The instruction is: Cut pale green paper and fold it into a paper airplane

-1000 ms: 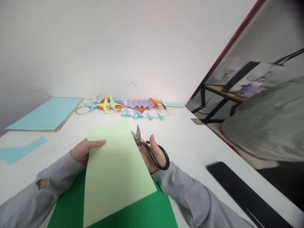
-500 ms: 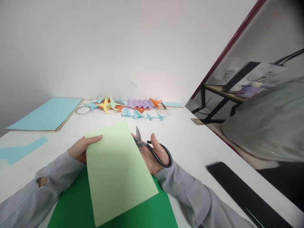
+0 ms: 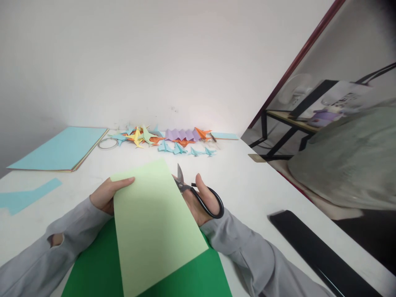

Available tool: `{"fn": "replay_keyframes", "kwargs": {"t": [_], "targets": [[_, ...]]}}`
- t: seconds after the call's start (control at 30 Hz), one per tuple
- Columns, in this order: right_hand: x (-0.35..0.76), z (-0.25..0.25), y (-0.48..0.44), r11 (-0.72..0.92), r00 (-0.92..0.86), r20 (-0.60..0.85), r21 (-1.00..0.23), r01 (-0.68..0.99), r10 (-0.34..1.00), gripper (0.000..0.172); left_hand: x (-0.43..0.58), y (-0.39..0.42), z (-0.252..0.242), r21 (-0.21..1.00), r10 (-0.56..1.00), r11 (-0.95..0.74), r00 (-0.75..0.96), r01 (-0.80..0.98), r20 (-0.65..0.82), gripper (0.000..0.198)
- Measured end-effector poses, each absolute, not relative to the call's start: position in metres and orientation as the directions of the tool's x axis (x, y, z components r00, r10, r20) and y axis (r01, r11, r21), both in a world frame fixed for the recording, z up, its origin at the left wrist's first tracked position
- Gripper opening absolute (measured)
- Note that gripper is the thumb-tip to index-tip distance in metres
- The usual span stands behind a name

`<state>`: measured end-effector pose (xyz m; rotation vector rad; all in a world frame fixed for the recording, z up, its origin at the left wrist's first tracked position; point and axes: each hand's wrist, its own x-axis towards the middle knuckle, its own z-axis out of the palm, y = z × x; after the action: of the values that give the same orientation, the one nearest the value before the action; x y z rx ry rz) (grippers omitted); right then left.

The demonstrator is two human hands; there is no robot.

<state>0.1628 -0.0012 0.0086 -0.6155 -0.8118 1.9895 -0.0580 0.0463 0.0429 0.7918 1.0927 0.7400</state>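
A pale green sheet of paper (image 3: 157, 227) is held up before me, tilted, above a larger dark green sheet (image 3: 95, 260). My left hand (image 3: 107, 194) grips its left edge, thumb on the front face and fingers behind. My right hand (image 3: 199, 204) holds black-handled scissors (image 3: 206, 202), its thumb through the handle loop. The scissor blades are parted at the sheet's right edge; one blade points up and the other is partly hidden by the paper. Some fingers of the right hand are hidden behind the sheet.
A stack of coloured paper (image 3: 62, 148) lies back left, with a light blue scrap (image 3: 31, 196) in front. Along the wall are folded paper cranes (image 3: 137, 137), a pleated purple paper (image 3: 181, 135) and a wire ring (image 3: 108, 143). A long black object (image 3: 318, 251) lies at right.
The pale green sheet has shifted very slightly to the right and turned a little, with my left hand following. The scissors stay almost where they were, blades still parted.
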Motion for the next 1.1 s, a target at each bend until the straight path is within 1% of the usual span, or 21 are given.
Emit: {"fn": "replay_keyframes", "kwargs": {"t": [0.2, 0.4, 0.53, 0.67, 0.77, 0.9, 1.03, 1.1], "targets": [[0.1621, 0.0065, -0.0011, -0.389, -0.508, -0.063, -0.725, -0.568, 0.859, 0.071, -0.0558, 0.0452, 0.0436, 0.863, 0.854, 0.489, 0.268, -0.123, -0.446, 0.055], [0.1616, 0.0081, -0.0019, -0.403, -0.499, -0.090, -0.718, -0.567, 0.862, 0.071, -0.0547, 0.0452, 0.0441, 0.862, 0.853, 0.492, 0.267, -0.123, -0.449, 0.061], [0.1592, 0.0104, -0.0019, -0.396, -0.496, -0.064, -0.692, -0.603, 0.866, 0.072, -0.0562, 0.0468, 0.0424, 0.851, 0.843, 0.510, 0.270, -0.125, -0.465, 0.052], [0.1563, 0.0088, -0.0007, -0.345, -0.431, -0.074, -0.726, -0.595, 0.899, 0.072, -0.0571, 0.0476, 0.0411, 0.843, 0.839, 0.522, 0.254, -0.129, -0.481, 0.043], [0.1563, 0.0059, 0.0009, -0.315, -0.405, -0.070, -0.752, -0.580, 0.912, 0.072, -0.0570, 0.0477, 0.0412, 0.841, 0.837, 0.527, 0.244, -0.122, -0.489, 0.045], [0.1565, 0.0046, 0.0016, -0.307, -0.403, -0.061, -0.752, -0.583, 0.913, 0.072, -0.0574, 0.0482, 0.0416, 0.845, 0.841, 0.522, 0.234, -0.115, -0.487, 0.051], [0.1579, 0.0037, 0.0008, -0.309, -0.415, -0.055, -0.756, -0.577, 0.908, 0.073, -0.0596, 0.0501, 0.0412, 0.839, 0.832, 0.533, 0.241, -0.103, -0.499, 0.047], [0.1620, 0.0008, 0.0016, -0.336, -0.467, -0.043, -0.753, -0.566, 0.883, 0.074, -0.0614, 0.0513, 0.0406, 0.842, 0.830, 0.532, 0.256, -0.093, -0.496, 0.044]]}}
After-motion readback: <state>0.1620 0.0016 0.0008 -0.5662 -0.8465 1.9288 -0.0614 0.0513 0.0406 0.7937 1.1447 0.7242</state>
